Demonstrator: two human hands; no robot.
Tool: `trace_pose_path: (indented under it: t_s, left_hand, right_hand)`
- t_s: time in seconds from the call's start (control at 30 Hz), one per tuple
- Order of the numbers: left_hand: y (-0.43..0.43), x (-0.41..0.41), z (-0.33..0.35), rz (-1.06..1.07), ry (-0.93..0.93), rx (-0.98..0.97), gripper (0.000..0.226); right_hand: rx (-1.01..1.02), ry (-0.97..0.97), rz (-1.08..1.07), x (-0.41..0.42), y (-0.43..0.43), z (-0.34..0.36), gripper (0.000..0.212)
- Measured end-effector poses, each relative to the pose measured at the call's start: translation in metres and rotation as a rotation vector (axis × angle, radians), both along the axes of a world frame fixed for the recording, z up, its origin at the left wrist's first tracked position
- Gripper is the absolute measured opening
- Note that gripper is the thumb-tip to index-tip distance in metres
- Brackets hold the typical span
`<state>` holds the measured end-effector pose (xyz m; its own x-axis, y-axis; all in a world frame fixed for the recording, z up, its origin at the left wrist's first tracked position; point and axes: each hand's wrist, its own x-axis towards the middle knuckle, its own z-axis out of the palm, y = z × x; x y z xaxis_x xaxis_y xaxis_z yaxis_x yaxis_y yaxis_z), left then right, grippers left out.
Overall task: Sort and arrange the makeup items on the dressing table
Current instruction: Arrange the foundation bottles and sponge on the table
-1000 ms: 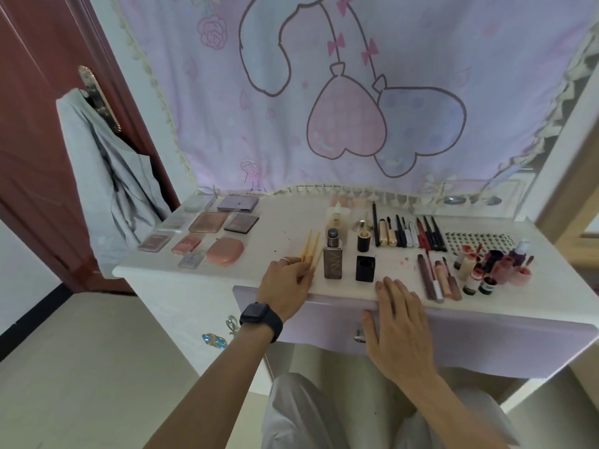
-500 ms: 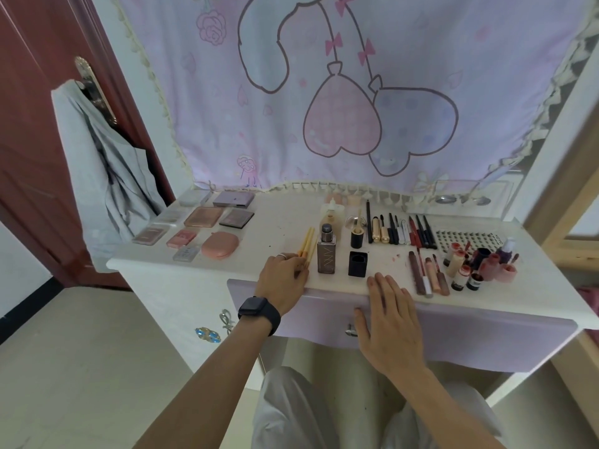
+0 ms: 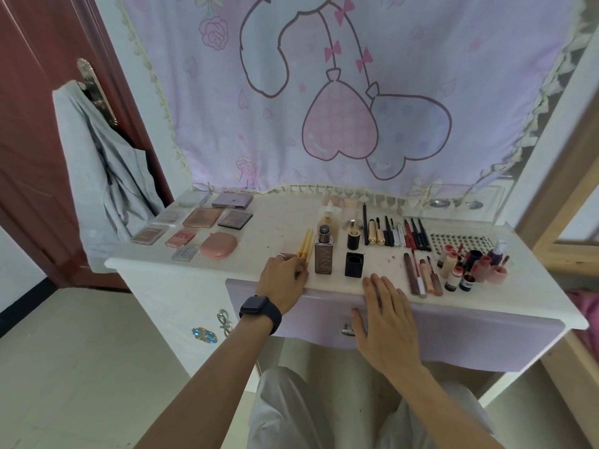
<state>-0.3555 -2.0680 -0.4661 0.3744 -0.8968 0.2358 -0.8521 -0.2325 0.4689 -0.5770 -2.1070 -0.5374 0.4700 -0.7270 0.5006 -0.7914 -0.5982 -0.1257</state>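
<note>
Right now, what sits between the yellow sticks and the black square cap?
Head view: the brown foundation bottle stands upright between the yellow sticks and the black square cap.

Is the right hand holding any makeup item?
No, the right hand lies flat with straight fingers on the table's front edge, gripping nothing.

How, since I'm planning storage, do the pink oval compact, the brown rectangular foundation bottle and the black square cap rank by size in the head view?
Pink oval compact and brown rectangular foundation bottle: about alike.
Black square cap: smallest.
</note>
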Motion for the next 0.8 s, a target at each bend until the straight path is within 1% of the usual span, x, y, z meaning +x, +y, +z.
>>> trace_pose_path:
  t_s: [0.2, 0.5, 0.8]
  left_hand:
    - [0.001, -0.002, 0.000, 0.031, -0.007, 0.009, 0.031]
    - [-0.003, -0.010, 0.000, 0.130, -0.019, 0.003, 0.032]
    - [0.002, -0.008, -0.002, 0.085, 0.030, -0.015, 0.034]
  right_hand:
    - [0.004, 0.003, 0.015, -0.003, -0.001, 0.002, 0.064]
    - [0.021, -0.003, 0.027, -0.003, 0.001, 0.005, 0.065]
    - [0.042, 0.009, 0.025, -0.003, 0.001, 0.004, 0.065]
